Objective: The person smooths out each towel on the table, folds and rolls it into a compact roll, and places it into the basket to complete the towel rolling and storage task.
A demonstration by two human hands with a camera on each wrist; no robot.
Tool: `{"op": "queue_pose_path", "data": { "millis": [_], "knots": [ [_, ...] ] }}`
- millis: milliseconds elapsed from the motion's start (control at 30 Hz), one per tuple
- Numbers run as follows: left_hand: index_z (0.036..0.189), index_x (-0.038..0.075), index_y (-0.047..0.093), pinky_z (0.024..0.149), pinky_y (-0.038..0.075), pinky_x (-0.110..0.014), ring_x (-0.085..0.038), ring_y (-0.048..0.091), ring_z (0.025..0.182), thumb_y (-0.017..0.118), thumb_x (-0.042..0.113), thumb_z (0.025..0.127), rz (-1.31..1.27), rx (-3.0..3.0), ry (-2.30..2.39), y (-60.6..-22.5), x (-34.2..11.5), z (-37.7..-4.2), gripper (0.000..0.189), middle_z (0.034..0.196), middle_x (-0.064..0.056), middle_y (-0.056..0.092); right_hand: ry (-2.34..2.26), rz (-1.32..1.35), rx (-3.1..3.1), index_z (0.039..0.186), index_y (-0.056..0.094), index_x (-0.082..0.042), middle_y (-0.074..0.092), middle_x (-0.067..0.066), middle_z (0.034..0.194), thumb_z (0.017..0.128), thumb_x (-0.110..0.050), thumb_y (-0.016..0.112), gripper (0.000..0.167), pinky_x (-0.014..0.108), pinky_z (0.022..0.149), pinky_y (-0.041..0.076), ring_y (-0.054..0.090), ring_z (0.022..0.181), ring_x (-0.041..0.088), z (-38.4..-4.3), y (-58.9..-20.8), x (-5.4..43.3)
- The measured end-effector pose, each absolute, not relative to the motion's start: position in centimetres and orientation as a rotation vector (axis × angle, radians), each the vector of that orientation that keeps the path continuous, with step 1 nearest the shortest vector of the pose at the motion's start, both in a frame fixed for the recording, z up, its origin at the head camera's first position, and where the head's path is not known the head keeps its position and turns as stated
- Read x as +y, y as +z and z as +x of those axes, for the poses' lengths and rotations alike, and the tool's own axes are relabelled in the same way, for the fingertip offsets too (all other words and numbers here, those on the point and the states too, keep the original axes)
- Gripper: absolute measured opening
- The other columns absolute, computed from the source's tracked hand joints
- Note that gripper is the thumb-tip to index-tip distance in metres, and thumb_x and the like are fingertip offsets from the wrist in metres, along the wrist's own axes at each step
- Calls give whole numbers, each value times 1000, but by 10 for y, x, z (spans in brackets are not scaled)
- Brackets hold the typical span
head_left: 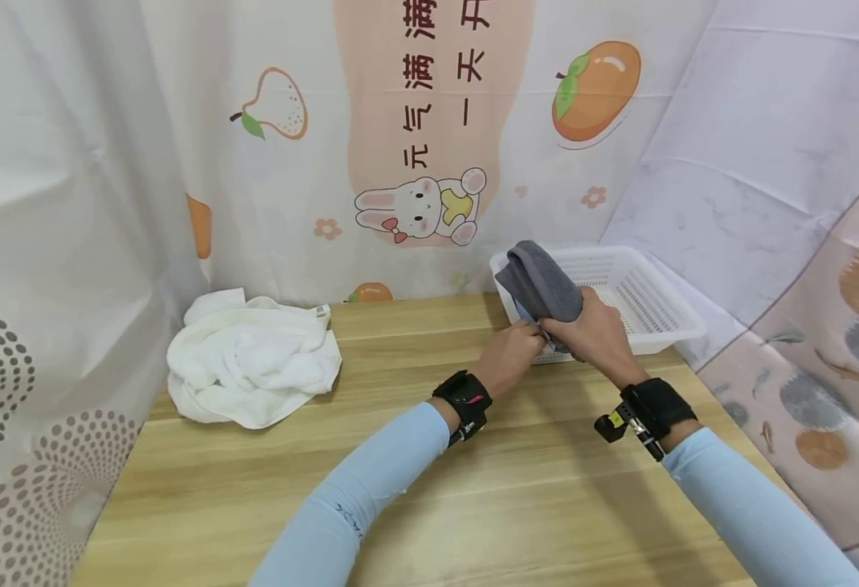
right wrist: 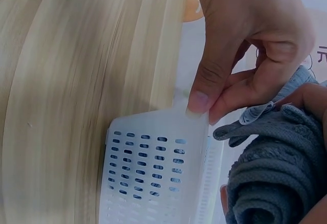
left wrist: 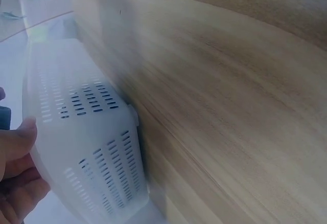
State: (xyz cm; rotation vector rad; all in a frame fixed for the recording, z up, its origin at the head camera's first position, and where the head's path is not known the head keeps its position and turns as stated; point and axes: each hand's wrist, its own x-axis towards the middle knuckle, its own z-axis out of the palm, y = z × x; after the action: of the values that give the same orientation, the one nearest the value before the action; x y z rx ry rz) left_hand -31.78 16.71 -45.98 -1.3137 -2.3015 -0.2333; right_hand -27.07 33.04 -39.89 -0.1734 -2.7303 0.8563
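Note:
A plastic basket (head_left: pixel 664 334), white with slotted walls, stands at the back right of the table. My left hand (head_left: pixel 508 357) pinches the near-left part of its rim, thumb outside, as the right wrist view shows. My right hand (head_left: pixel 596 333) grips a rolled grey towel (head_left: pixel 543 281) over the basket's left end. In the right wrist view the towel's spiral end (right wrist: pixel 260 208) faces the camera, and a loose edge with a pale label lies close to the left fingers. Dark patches show through the wall slots; what they are I cannot tell.
A crumpled white towel (head_left: pixel 253 359) lies at the left back of the wooden table (head_left: pixel 400 497). Printed curtains (head_left: pixel 283 187) hang behind and on both sides, with the basket close to the back and right ones.

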Motion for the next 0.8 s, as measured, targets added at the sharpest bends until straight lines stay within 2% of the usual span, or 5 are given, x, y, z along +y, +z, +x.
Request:
{"op": "queue_pose_path", "data": {
  "millis": [267, 567, 800],
  "knots": [
    [104, 19, 79, 82, 48, -16, -10, 61, 96, 62, 15, 104, -1334, -2269, -200, -461, 170, -318, 18, 103, 6, 72, 874, -193, -2738, 140, 48, 2, 63, 24, 111, 86, -48, 76, 79, 37, 54, 49, 65, 85, 37, -269, -400, 337],
    [104, 17, 80, 82, 48, -16, -11, 61, 93, 62, 13, 104, -1325, -2275, -198, -463, 168, -317, 19, 100, 5, 71, 833, -190, -2748, 139, 48, 5, 63, 26, 114, 86, -45, 77, 79, 39, 61, 50, 65, 90, 39, -276, -407, 340],
    [107, 17, 80, 81, 49, -17, -11, 61, 94, 63, 13, 104, -1306, -2270, -207, -461, 167, -318, 18, 102, 4, 71, 824, -179, -2751, 138, 49, 5, 63, 26, 111, 85, -45, 77, 78, 37, 56, 49, 66, 87, 39, -280, -404, 340]
  ]
}}
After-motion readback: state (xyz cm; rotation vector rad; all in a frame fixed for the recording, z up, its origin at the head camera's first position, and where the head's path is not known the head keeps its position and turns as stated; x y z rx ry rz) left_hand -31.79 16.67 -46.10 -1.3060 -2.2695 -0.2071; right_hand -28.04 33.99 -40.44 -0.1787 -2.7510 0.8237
